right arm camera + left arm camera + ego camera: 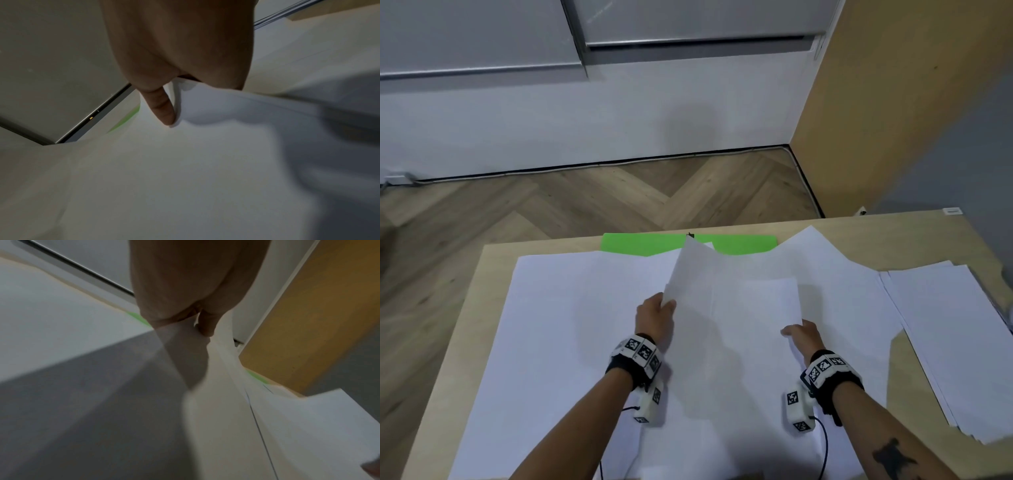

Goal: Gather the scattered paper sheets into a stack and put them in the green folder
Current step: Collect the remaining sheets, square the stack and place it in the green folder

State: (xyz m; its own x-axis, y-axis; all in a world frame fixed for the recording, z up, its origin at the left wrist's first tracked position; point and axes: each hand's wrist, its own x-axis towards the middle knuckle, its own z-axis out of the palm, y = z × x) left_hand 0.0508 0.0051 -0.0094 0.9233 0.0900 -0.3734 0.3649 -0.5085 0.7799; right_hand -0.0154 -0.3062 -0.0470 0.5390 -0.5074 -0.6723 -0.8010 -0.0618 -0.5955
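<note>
A raised bundle of white sheets (732, 308) hangs above the table between both hands. My left hand (657, 313) pinches its left edge; the thumb (205, 324) shows in the left wrist view. My right hand (799, 334) holds its lower right corner, the paper edge (177, 100) curling beside one finger (162, 107). More white sheets (571, 325) lie spread over the table underneath. The green folder (640, 244) lies flat at the table's far edge, partly covered by paper.
A second loose pile of white sheets (955, 342) lies at the table's right side. The wooden table (921, 240) shows bare at the far right corner. Beyond it are herringbone floor (619, 195), white wall and a tan panel (887, 113).
</note>
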